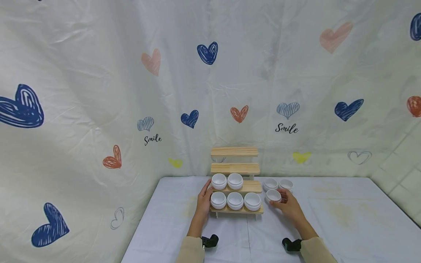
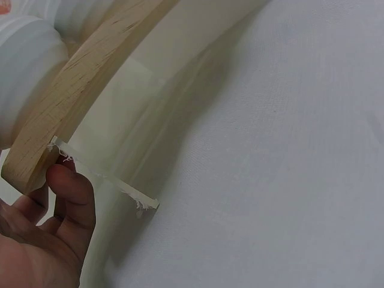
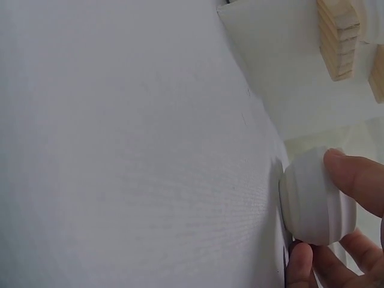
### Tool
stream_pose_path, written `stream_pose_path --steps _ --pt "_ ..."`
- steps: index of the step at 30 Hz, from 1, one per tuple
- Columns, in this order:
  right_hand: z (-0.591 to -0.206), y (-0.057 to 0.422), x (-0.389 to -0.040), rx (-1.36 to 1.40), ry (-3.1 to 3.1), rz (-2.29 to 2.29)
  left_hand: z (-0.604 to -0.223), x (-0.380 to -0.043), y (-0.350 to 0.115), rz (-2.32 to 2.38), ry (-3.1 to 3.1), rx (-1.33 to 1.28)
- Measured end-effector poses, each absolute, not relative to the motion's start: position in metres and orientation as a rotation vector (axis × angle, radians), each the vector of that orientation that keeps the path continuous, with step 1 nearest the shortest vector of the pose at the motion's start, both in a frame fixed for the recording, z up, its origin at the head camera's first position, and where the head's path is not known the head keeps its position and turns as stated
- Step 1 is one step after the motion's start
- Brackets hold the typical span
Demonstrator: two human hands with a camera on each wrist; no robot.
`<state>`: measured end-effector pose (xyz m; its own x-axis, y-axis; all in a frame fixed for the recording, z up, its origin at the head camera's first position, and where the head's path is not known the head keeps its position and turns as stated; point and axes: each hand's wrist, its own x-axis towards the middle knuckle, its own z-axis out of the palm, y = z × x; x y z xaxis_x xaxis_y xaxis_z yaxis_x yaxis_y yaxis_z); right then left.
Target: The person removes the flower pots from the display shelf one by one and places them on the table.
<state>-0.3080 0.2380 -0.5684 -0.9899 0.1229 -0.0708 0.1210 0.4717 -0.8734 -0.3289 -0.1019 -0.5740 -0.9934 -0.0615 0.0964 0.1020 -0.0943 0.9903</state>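
A tiered wooden display stand [image 1: 235, 168] stands at the back of the table. Two small white bowls sit on its second step from the bottom and three more on the lowest, among them the bottom right bowl [image 1: 252, 201]. My left hand [image 1: 203, 201] grips the stand's left side, its fingers at the end of a wooden board [image 2: 78, 78] in the left wrist view. Right of the stand, my right hand [image 1: 291, 208] holds another white bowl [image 3: 315, 195] between thumb and fingers, upright and close over the tablecloth.
Behind the held bowl, two more white bowls, one at the left [image 1: 270, 183] and one at the right [image 1: 286, 184], stand on the white-covered table [image 1: 342, 226]. The stand's upper two steps bear no bowls. A curtain [image 1: 250, 80] printed with hearts hangs behind the table.
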Motion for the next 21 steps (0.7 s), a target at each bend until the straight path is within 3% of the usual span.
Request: stream_pose_path --steps 21 --pt "-0.566 0.241 -0.296 -0.213 -2.654 1.663 -0.575 -0.331 -0.102 -2.254 -2.024 -0.028"
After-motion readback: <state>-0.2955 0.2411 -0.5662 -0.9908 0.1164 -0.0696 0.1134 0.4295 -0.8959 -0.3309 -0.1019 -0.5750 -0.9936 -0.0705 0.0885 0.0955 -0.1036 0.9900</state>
